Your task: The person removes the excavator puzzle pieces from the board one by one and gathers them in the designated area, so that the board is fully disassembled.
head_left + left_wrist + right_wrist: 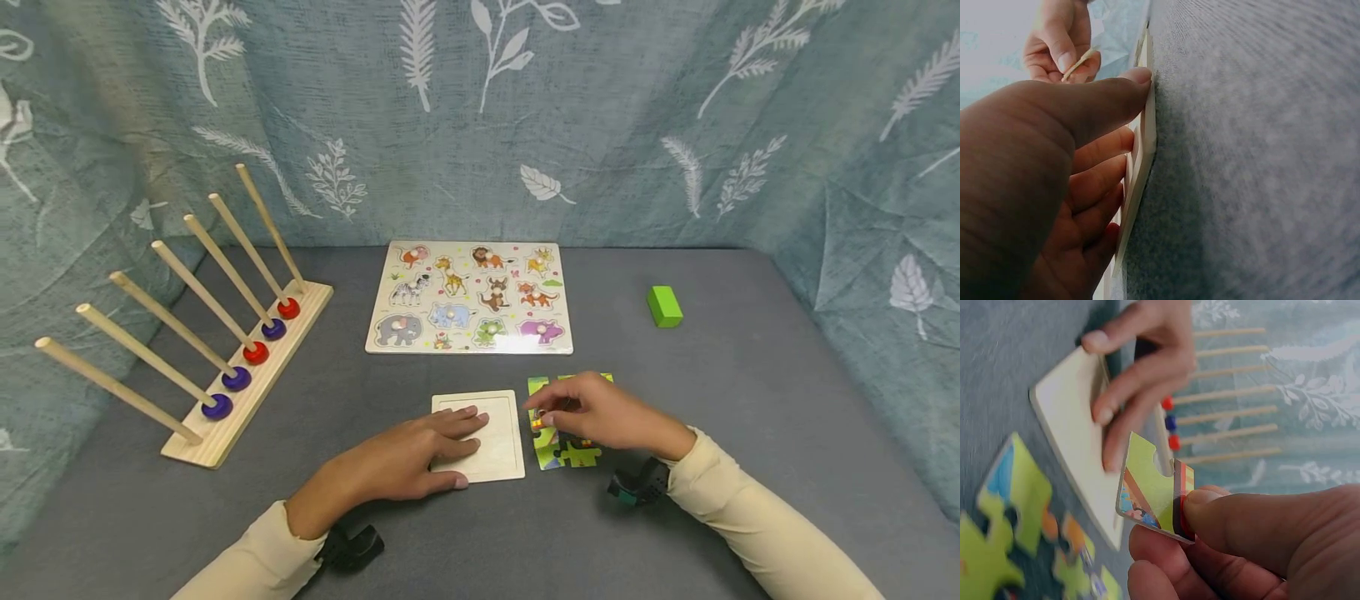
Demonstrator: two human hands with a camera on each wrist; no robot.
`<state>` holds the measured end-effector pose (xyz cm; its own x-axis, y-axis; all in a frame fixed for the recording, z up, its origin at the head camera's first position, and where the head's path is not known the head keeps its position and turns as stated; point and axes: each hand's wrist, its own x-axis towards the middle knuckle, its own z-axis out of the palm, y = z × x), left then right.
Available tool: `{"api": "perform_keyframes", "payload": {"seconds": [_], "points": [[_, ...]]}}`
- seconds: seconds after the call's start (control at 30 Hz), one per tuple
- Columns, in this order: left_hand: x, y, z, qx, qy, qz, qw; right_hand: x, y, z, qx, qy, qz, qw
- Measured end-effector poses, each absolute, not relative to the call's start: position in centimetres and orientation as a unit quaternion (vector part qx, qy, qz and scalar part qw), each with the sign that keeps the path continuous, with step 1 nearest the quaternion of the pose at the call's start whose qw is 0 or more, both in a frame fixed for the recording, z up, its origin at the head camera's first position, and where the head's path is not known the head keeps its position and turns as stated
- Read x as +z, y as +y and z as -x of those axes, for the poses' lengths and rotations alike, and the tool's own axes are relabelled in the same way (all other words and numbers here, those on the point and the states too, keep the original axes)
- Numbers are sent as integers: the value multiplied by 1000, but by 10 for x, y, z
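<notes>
A jigsaw puzzle piece (1147, 481), green with a brown stripe and a bit of red, is pinched between the thumb and fingers of my right hand (611, 412). That hand is above several loose puzzle pieces (546, 446) that lie on the table, partly hidden beneath it. Just left of them lies a pale wooden puzzle tray (500, 433) with a raised border and a bare inside. My left hand (416, 454) rests on the tray's left part with fingers spread, and in the left wrist view its thumb touches the near edge.
Behind the tray lies an animal peg puzzle board (468, 300). To the left stands a wooden rack (247, 408) with upright rods and red and purple rings. A green block (664, 307) sits at the right. A patterned curtain (480, 167) hangs behind the grey table (750, 400).
</notes>
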<state>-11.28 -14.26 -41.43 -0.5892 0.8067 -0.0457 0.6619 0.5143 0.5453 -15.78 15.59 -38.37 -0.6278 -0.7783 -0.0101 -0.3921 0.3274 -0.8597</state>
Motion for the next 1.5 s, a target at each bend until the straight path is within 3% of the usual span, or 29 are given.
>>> {"api": "perform_keyframes", "payload": {"seconds": [0.8,1.27,1.5], "points": [[-414,-145,112,246,860,-420,152,-387,216,153,-420,830,312,192],[-412,-148,112,228,867,-422,138,-397,226,151,-425,817,301,247],[-410,-147,114,239,861,-429,130,-394,225,148,-421,820,314,228]]}}
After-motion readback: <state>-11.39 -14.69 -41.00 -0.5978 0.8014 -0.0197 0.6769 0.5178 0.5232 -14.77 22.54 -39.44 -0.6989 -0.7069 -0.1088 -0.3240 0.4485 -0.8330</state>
